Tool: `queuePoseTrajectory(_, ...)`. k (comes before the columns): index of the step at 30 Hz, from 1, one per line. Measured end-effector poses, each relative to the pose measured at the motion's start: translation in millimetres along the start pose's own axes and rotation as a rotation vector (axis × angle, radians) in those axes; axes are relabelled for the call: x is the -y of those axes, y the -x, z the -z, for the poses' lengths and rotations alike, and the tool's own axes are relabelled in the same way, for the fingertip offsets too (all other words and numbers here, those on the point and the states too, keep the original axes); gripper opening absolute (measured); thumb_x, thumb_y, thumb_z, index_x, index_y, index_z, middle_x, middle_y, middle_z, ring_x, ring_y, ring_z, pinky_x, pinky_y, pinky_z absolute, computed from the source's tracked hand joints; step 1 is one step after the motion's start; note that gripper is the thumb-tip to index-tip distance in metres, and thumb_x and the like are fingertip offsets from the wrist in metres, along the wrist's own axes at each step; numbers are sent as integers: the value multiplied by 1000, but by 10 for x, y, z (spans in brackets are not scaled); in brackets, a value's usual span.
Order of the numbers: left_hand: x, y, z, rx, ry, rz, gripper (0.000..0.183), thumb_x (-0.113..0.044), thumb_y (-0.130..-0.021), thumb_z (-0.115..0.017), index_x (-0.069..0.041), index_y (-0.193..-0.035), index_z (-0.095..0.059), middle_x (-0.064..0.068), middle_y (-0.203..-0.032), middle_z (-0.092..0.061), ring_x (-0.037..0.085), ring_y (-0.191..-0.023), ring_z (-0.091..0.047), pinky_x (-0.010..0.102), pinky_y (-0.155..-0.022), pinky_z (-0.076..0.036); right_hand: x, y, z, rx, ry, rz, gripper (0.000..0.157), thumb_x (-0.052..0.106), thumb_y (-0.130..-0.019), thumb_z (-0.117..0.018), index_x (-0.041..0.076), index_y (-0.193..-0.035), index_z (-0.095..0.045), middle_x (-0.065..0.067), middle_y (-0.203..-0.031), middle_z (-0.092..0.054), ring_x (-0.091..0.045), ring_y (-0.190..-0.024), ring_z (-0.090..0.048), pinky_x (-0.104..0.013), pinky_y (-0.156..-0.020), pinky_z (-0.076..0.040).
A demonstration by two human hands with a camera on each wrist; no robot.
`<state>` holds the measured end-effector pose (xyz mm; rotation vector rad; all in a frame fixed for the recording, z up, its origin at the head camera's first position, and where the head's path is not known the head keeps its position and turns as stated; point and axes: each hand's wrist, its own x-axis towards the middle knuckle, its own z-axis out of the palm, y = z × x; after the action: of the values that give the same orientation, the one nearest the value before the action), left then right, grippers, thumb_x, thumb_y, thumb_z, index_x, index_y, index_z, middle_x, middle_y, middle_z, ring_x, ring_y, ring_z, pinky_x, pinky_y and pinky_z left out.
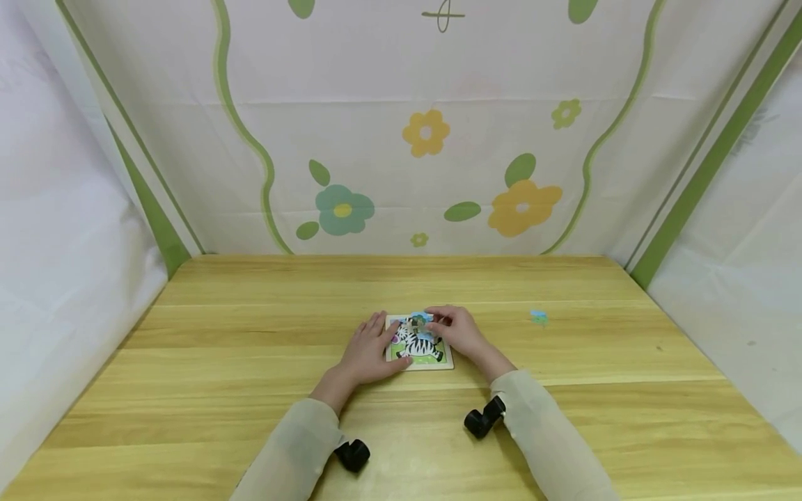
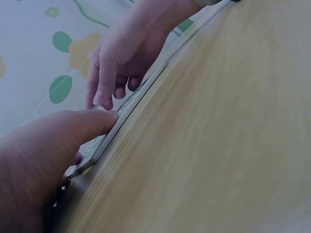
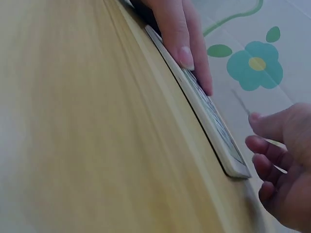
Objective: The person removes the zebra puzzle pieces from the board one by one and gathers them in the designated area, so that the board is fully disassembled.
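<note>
A square wooden zebra puzzle board lies on the table before me. My left hand rests over its left side with fingers stretched out, the thumb pressing near the front edge. In the right wrist view, the left thumb and index finger lie straight on the board's face. My right hand pinches a thin puzzle piece between thumb and fingertips, raised above the board's upper right part. That piece shows edge-on in the right wrist view, its picture hidden there.
A loose blue and green puzzle piece lies on the wooden table to the right of the board. A white curtain with flowers hangs behind the table's far edge, and white cloth hangs on both sides.
</note>
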<state>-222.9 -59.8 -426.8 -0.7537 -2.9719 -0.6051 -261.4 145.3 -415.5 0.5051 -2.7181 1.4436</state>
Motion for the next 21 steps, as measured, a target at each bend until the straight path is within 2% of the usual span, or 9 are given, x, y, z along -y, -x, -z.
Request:
queuePoseTrajectory(6, 2, 3, 6, -3, 9, 2, 75, -57, -78, -45, -8, -134, -31, 19, -139, -16, 29, -127, -9, 43, -100, -9, 31, -13, 212, 26, -47, 39, 28, 9, -80, -61, 1, -106, -61, -5, -82, -57, -17, -69, -47, -25, -57, -40)
queuePoseTrajectory(8, 2, 4, 4, -5, 11, 1, 76, -57, -78, -45, -8, -134, -31, 19, -139, -16, 29, -127, -8, 42, -100, -9, 135, 41, 318, 34, -47, 32, 28, 7, -81, -60, -1, -107, -60, -8, -83, -57, -21, -71, -47, -26, -56, -39)
queuePoseTrajectory(12, 4, 6, -7, -6, 13, 1, 76, -57, -78, -45, -8, -135, -30, 19, -139, -15, 28, -128, -8, 41, -100, -8, 137, 109, 522, 49, -20, 31, 30, 11, -82, -59, 0, -109, -59, -8, -85, -56, -22, -72, -47, -28, -56, -39)
queuePoseTrajectory(16, 4, 11, -15, -7, 16, 2, 76, -56, -78, -45, -8, -135, -30, 19, -139, -15, 27, -128, -7, 41, -100, -7, 23, 144, 689, 35, 10, 15, 30, 15, -82, -59, 4, -110, -59, -7, -86, -56, -22, -73, -48, -30, -57, -41)
queuePoseTrajectory(21, 0, 16, -16, -7, 21, 6, 76, -57, -78, -46, -8, -135, -30, 18, -139, -15, 27, -128, -7, 41, -100, -7, -73, 198, 900, -6, 33, -10, 32, 18, -83, -58, 3, -112, -58, -9, -89, -57, -21, -75, -48, -29, -57, -42)
